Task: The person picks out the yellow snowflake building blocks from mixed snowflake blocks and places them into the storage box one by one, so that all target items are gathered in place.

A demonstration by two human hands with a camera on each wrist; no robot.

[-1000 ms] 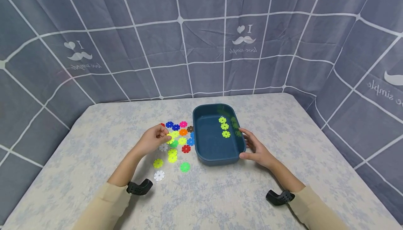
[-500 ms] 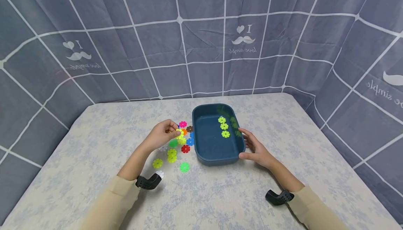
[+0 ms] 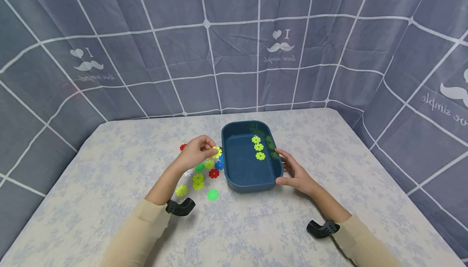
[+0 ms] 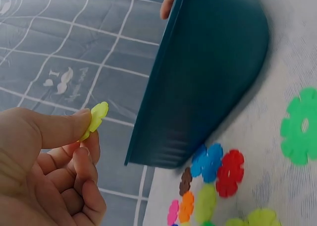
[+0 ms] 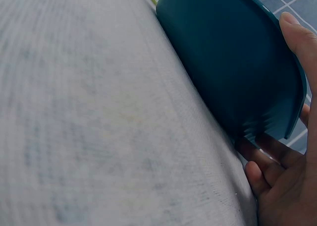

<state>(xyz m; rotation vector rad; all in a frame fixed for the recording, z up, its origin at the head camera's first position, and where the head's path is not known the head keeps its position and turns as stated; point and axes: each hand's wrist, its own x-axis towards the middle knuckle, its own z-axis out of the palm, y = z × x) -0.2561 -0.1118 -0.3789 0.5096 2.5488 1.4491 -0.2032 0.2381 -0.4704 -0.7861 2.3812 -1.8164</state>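
Observation:
My left hand pinches a yellow snowflake disc between thumb and fingertips, raised just beside the left rim of a dark blue plastic bin. In the left wrist view the disc is seen tilted on edge, apart from the bin. At the bin's right side, my right hand rests with spread fingers against the outer wall, its thumb at the rim. Three yellow-green discs lie in a row inside the bin.
Left of the bin several loose discs lie on the patterned tablecloth, among them a red disc, a blue disc and a green disc. Others are hidden under the left hand. A grey checked curtain hangs behind the table.
My left hand has moved right with the yellow disc, from over the loose discs to the bin's left rim. The right hand has stayed against the bin.

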